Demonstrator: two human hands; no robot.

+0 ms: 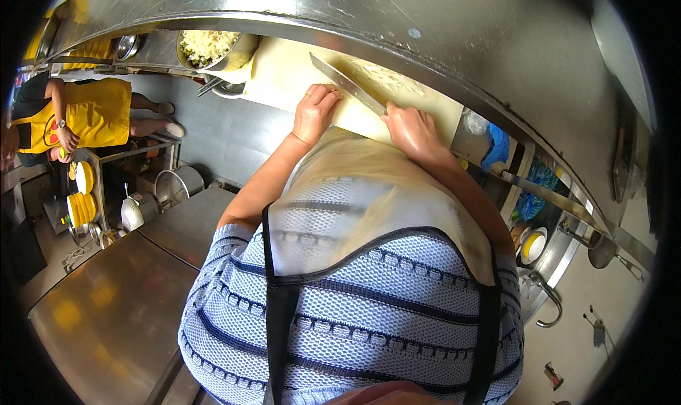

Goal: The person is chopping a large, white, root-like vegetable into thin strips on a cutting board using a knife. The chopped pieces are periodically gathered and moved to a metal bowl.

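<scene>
My right hand grips the handle of a broad-bladed kitchen knife. The blade points away to the upper left, over a white cutting board. Just left of the blade is my left hand, its fingers bent and drawn together near the board. Whether anything small is pinched at those fingertips is hidden. Pale cut strips of food lie loosely on the board beyond the knife. Beyond the board's left end, a metal pot holds chopped pale pieces.
A stainless steel shelf crosses above the board's far edge. To the right are a blue cloth or glove and a sink tap. A person in a yellow apron stands at left. Behind me is a steel counter.
</scene>
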